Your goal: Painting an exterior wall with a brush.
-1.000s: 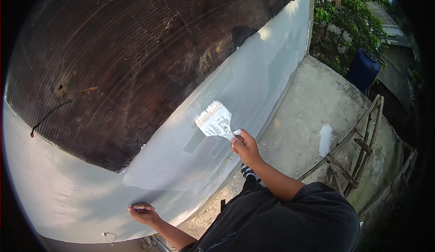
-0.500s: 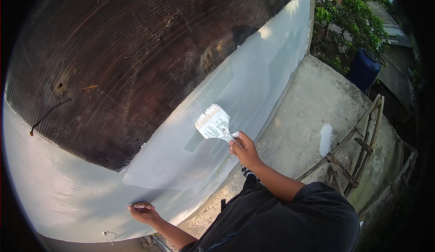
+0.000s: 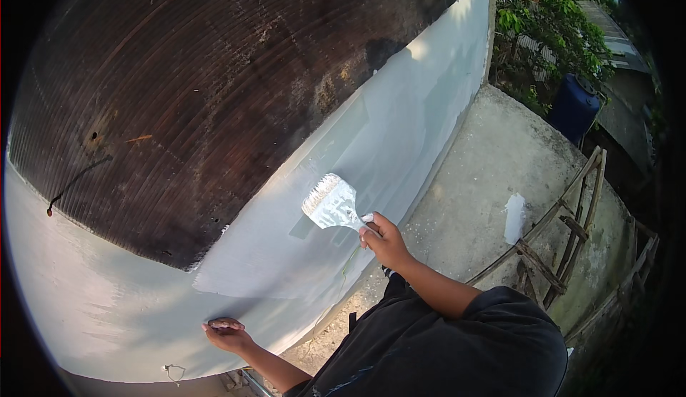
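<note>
My right hand is closed round the handle of a wide paintbrush. The brush is smeared with white paint, and its bristles point up and to the left, over the pale wall. Whether the bristles touch the wall I cannot tell. Lower left, my left hand is held against or just in front of the same wall with its fingers curled. What those fingers hold, if anything, does not show clearly. Around the brush, the wall carries fresh white paint beside greyer patches.
Dark corrugated sheeting spreads over the upper left, its edge meeting the wall. At right lies a concrete ledge with a white paint smear. A wooden ladder leans there, near a blue barrel and a leafy tree.
The paintbrush in my right hand has shifted slightly down and to the left, tilting a little further left. My left hand has stayed in place.
</note>
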The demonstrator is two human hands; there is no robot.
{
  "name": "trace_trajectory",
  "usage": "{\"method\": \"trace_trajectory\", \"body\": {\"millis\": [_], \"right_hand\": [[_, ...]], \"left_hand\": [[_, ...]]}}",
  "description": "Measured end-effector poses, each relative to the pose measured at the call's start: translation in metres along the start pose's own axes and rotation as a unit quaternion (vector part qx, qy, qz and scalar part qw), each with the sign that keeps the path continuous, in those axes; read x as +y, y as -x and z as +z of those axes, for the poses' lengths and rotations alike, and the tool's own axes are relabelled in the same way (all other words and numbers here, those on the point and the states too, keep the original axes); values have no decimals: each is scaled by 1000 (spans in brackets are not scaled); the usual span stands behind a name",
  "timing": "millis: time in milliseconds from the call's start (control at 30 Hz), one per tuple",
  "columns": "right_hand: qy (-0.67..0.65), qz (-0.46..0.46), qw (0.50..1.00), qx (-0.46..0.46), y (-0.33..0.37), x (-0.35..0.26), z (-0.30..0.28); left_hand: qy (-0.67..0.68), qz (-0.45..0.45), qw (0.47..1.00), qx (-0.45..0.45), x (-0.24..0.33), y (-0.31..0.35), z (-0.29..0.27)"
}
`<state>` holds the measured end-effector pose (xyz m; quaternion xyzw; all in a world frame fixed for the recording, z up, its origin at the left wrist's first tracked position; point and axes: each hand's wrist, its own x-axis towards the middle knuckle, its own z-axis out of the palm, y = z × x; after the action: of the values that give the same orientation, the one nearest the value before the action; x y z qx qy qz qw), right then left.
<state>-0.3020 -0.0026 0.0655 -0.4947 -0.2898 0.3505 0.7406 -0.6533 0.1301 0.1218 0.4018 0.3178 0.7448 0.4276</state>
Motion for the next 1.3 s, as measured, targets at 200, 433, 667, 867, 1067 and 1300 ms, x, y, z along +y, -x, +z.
{"method": "trace_trajectory", "body": {"millis": [200,433,667,867,1067,1300], "right_hand": [[-16,-9,998,64,-7,-4,-10],[19,-6,999,29,-1,3,-9],[-3,-17,995,103,-8,-14,-23],[52,-42,997,41,1,3,-11],[43,-59,991,114,-10,-13,-19],[73,-59,994,47,-2,0,-11]], "left_hand": [[-1,0,1000,-15,0,0,0],[-9,3,1000,-17,-1,-1,-1],[-9,2,1000,-26,-3,-3,-7],[-9,6,1000,-20,0,0,0],[-9,8,1000,-25,-4,-3,-7],[-17,15,999,-24,-1,-1,-3]]}}
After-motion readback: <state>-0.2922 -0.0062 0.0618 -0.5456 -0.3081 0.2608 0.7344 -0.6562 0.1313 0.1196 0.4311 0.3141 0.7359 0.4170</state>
